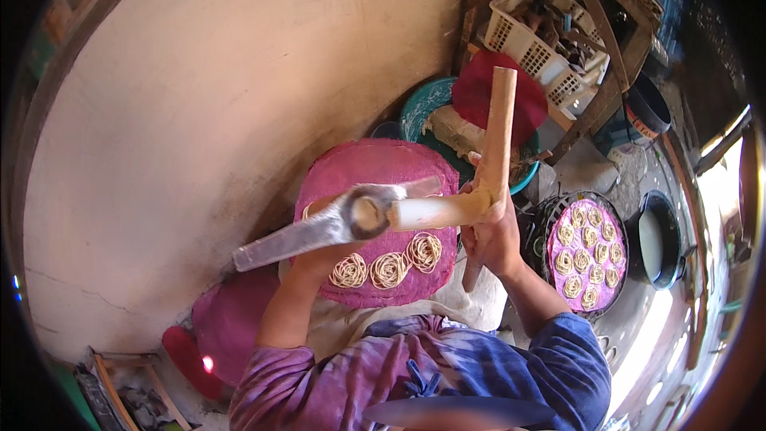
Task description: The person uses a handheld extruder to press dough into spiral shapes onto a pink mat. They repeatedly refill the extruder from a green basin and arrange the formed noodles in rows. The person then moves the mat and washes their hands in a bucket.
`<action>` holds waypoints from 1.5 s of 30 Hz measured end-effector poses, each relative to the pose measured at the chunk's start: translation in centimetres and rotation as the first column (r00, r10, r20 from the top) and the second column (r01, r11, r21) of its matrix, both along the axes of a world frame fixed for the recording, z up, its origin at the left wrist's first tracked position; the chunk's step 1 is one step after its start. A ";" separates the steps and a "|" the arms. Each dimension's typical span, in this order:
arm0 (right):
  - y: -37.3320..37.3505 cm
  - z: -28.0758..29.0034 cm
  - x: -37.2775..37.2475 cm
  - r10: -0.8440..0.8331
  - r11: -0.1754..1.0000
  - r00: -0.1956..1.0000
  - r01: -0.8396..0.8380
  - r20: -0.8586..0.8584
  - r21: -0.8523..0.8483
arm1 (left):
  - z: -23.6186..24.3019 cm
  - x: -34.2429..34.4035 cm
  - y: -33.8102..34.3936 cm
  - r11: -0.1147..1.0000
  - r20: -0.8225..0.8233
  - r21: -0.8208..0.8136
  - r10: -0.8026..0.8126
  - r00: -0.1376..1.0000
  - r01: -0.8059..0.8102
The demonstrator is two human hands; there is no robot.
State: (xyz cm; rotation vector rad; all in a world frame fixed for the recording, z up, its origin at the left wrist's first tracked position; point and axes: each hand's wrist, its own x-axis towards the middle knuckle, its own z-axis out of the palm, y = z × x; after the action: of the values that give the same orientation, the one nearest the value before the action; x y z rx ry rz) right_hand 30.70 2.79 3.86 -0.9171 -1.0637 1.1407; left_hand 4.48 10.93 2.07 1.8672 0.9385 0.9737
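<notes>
A hand press with metal side arms around a round socket (369, 217) and a T-shaped wooden handle (501, 128) is held up in front of me. A white sleeve (431, 213) joins the two parts. My right hand (496, 233) is closed around the handle near its joint. My left hand (321, 262) is behind the metal arm, and its fingers are hidden. Beneath the press lies a round pad covered in pink cloth (367, 164), bearing coiled nests of pale strands (388, 270). The press hides some of the nests.
To the right is a round tray (558, 281) of several similar nests, beside a dark bucket (659, 239) of pale liquid. Ahead stand a teal basin (416, 112) with a red round piece (511, 96) and a white crate (523, 41). A wall (183, 128) rises on my left.
</notes>
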 end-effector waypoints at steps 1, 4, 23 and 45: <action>0.3 1.2 -0.7 -0.005 0.997 0.977 -0.013 0.213 0.082 | 0.7 0.1 -0.7 0.998 -0.048 0.057 -0.037 0.998 0.040; 1.2 4.5 -1.4 -0.133 0.880 0.740 -0.217 0.660 0.421 | 2.8 0.2 -1.4 0.925 -0.348 0.327 -0.075 0.934 0.196; 0.3 6.4 5.7 0.723 0.462 0.587 -0.803 -0.363 -0.377 | 8.4 1.3 2.4 0.834 0.618 -0.027 -0.420 0.665 0.552; 6.2 5.6 0.5 0.784 0.515 0.571 -0.380 0.244 -0.768 | -5.5 1.6 11.6 0.822 0.978 -0.003 0.122 -0.172 0.569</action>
State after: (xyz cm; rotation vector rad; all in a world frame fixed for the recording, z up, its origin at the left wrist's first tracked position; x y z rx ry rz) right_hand 31.19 8.99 9.42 -1.5750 -1.6220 2.0151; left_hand 6.06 22.49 -3.39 0.2876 -0.2740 1.3455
